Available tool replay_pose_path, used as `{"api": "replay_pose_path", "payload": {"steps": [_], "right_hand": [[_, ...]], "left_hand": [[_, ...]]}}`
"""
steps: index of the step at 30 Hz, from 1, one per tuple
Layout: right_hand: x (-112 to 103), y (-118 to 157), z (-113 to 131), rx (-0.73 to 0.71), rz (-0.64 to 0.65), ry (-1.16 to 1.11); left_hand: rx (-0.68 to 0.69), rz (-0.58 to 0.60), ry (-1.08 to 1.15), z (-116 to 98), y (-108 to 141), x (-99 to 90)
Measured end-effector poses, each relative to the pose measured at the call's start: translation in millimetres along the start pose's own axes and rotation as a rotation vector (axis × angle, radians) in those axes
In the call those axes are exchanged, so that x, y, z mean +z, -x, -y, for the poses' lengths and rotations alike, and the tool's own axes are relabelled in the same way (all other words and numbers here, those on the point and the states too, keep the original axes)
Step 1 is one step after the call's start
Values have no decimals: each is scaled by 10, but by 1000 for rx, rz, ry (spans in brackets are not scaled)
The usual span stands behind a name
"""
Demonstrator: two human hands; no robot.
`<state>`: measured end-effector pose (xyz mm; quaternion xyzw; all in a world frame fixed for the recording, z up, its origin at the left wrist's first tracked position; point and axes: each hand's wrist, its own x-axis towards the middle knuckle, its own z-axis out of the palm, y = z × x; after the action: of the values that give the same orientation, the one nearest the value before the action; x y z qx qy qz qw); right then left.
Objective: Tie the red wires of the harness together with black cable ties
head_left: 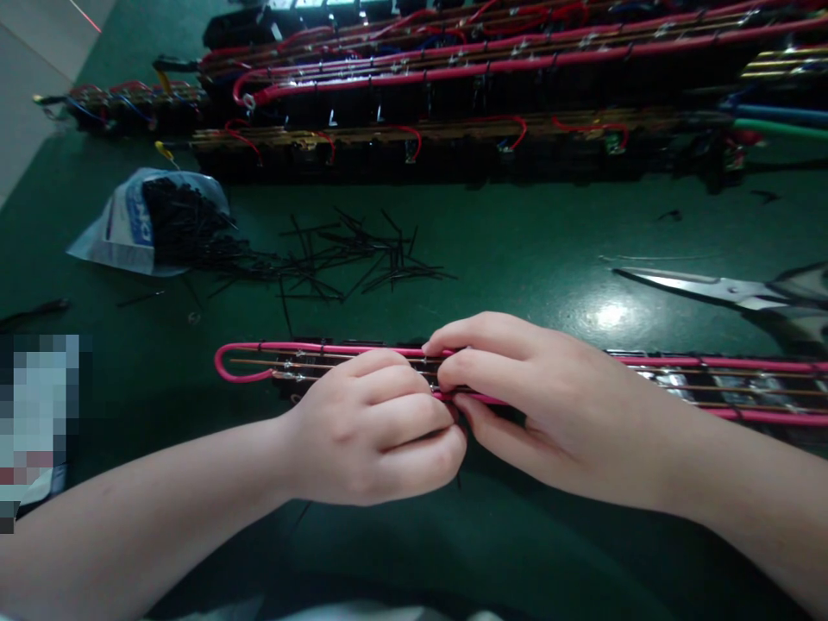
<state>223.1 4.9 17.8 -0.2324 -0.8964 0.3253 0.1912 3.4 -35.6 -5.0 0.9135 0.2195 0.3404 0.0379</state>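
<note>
A long black strip assembly (730,384) with brass-coloured rods lies across the table in front of me. A pink insulated wire (249,347) runs along both its edges and loops round at the left end. My left hand (381,431) is closed over the near edge of the strip, fingers curled. The thin dark tail of a black cable tie (459,479) pokes out below its fingers; the rest is hidden. Touching the left fingertips, my right hand (549,401) grips across the strip, with fingers on the far pink wire and thumb by the near one.
Beyond the strip, loose black cable ties (362,250) spill from a clear plastic bag (122,228). Scissors (705,286) lie at the right, blades pointing left. Several similar wired assemblies (414,78) line the back. A pixelated object (39,414) is at the left edge.
</note>
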Motion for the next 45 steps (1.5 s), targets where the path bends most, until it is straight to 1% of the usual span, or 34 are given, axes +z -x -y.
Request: {"api": "replay_pose_path", "payload": {"steps": [5,16,45], "right_hand": [[11,-8,6,-18,-9,14],[11,1,-6,-35,-8,18],[25,-6,-21,-40,-13,48]], "left_hand": [[-5,-12,4,0,0,7],[-2,5,5,2,8,5],[-5,10,-17,6,11,2]]}}
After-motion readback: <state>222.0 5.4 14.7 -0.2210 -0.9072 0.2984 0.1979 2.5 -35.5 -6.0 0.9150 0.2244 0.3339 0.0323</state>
